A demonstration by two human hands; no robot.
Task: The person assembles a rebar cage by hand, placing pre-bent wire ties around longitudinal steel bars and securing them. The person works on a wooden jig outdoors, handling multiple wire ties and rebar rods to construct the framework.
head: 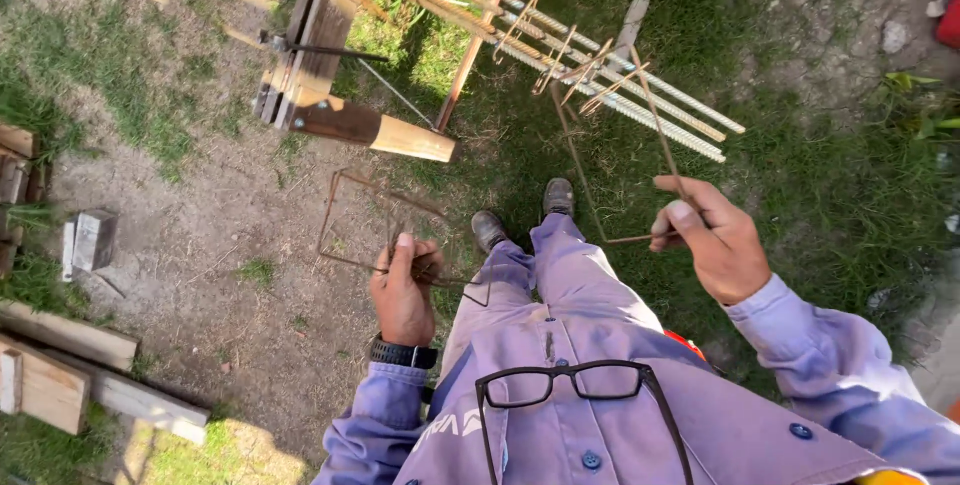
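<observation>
Head view looks straight down: nearest hang black-framed glasses on the purple work shirt. Just beyond, the left hand is clenched around a bundle of thin rusty square wire stirrups, thumb laid up along them, wrist bent back and wearing a black watch; the loops fan out ahead and to the outer side of that hand, over bare dirt. Across the body, the right hand pinches the lower corner of a single rusty wire stirrup between thumb and forefinger, palm turned inward, forearm raised; this loop rises away from the hand and its top appears hooked over the long ribbed steel bars resting on a wooden sawhorse further ahead. To seat the loop well, I judge the right hand should keep it square to the bars and slide it without twisting, while the left holds the spare loops clear of the legs and dark boots.
</observation>
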